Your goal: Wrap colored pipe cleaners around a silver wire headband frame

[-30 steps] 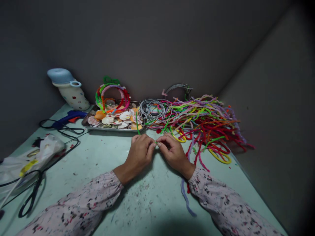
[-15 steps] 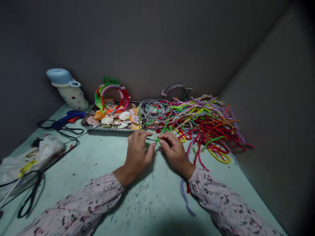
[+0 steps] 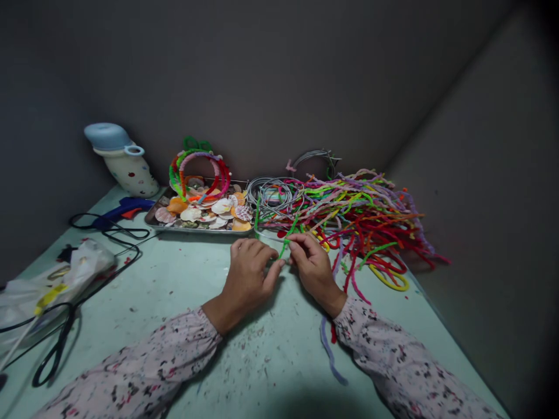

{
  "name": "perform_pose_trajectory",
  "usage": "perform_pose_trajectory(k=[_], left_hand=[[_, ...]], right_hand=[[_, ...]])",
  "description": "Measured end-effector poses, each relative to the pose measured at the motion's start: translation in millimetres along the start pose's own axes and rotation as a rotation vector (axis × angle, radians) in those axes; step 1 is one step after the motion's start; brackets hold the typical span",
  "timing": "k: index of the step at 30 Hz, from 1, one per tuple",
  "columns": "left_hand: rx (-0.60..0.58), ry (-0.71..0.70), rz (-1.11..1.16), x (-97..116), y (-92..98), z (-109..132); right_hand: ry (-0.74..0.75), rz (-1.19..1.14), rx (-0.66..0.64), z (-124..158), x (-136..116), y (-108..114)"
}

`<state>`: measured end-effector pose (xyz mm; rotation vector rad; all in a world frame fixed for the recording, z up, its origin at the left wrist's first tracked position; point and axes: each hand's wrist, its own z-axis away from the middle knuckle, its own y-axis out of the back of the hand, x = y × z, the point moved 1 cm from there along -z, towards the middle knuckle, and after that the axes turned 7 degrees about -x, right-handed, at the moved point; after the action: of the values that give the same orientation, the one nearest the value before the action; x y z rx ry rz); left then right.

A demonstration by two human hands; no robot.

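Note:
Close together over the table, my two hands work on a green pipe cleaner [image 3: 283, 248] that crosses a thin grey wire [image 3: 268, 234]. My left hand [image 3: 251, 270] has thumb and index finger closed on the lower end of the pipe cleaner. On the other side, my right hand [image 3: 315, 267] pinches the pipe cleaner and wire where they cross; the fingertips partly hide this spot. Green strands also rise above the hands toward the pile of coloured pipe cleaners [image 3: 367, 203]. Behind them lies a coil of grey wire [image 3: 271, 195].
A metal tray [image 3: 201, 231] of seashells stands at the back, with colourful wrapped hoops [image 3: 198, 174] on it. A bottle [image 3: 126, 166] leans at the left wall. Left also are a blue glue gun [image 3: 117, 212], black cable [image 3: 135, 256] and plastic bag [image 3: 87, 262].
The green pipe cleaner's end now points downward between my hands. My left hand has shifted slightly right and down; my right hand has moved slightly right.

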<state>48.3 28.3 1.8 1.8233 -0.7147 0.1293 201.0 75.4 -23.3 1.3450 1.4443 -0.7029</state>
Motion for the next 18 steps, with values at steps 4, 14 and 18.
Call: perform_pose_trajectory(k=[4, 14, 18], left_hand=[[0.003, -0.031, 0.041, 2.3, 3.1, 1.5], [0.217, -0.056, 0.058, 3.2, 8.9, 7.4], [0.021, -0.264, 0.134, 4.6, 3.6, 10.0]], right_hand=[[-0.008, 0.01, 0.004, -0.1, -0.9, 0.1], [-0.075, -0.097, 0.041, -1.2, 4.2, 1.2], [-0.1, -0.128, 0.08, -2.0, 1.6, 2.5]])
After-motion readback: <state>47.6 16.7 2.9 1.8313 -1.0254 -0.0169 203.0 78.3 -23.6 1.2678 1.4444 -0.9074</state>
